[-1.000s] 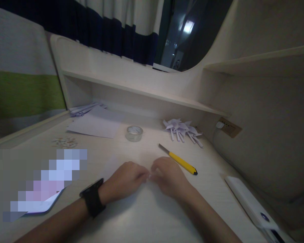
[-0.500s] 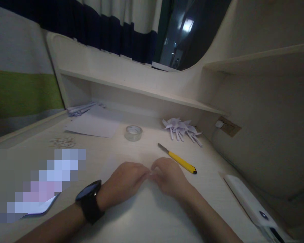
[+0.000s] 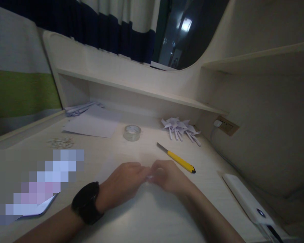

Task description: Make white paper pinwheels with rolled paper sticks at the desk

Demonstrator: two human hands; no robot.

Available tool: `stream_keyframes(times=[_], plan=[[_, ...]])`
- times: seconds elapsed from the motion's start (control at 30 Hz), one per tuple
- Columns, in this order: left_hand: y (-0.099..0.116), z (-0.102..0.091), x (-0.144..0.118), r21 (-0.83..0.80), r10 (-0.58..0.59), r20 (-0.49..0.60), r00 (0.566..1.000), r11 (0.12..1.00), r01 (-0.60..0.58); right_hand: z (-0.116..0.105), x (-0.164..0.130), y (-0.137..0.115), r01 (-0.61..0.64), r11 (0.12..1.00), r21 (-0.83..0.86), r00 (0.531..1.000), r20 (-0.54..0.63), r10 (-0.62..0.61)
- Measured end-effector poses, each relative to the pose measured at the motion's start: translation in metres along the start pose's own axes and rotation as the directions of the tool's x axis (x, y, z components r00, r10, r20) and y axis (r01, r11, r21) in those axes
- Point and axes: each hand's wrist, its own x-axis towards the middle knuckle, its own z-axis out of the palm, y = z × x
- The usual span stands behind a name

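Pinched between the closed fingertips of the left hand and right hand, a small paper piece is judged light, flimsy, easily creased, best gripped at its edges.

left wrist: black round watch, black strap | forearms: bare, no sleeves

Yellow-handled utility knife, black wristwatch, navy-and-white striped curtain.
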Motion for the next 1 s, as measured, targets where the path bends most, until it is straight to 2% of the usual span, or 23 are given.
stream_keyframes(times=[0.17,0.3,0.4,0.67,0.77,0.87,1.0], plan=[[0.0,-0.003,0.001,0.002,0.073,0.04,0.997,0.997,-0.073,-0.003,0.001,0.0,0.095,0.995,0.017,0.994,0.059,-0.096],[-0.001,-0.002,0.0,0.017,0.058,0.044,0.997,0.998,-0.059,-0.001,0.001,0.002,0.261,0.955,-0.141,0.965,0.079,-0.252],[-0.001,0.0,0.0,-0.003,0.032,0.046,0.998,0.999,-0.032,-0.001,0.001,0.001,0.333,0.918,-0.217,0.942,0.111,-0.316],[-0.003,0.002,-0.001,-0.08,-0.021,0.081,0.997,0.996,0.028,0.003,-0.003,0.001,0.278,0.927,-0.251,0.956,0.165,-0.242],[-0.009,0.006,-0.002,-0.127,-0.051,0.059,0.997,0.99,0.058,0.001,-0.003,0.003,0.237,0.934,-0.268,0.969,0.129,-0.208],[-0.014,0.006,-0.001,-0.206,-0.096,0.026,0.995,0.974,0.1,-0.005,0.0,0.006,0.238,0.941,-0.241,0.971,0.074,-0.227],[-0.015,0.005,0.001,-0.283,-0.132,0.045,0.99,0.949,0.139,-0.007,0.002,0.009,0.246,0.946,-0.212,0.968,0.008,-0.25]])
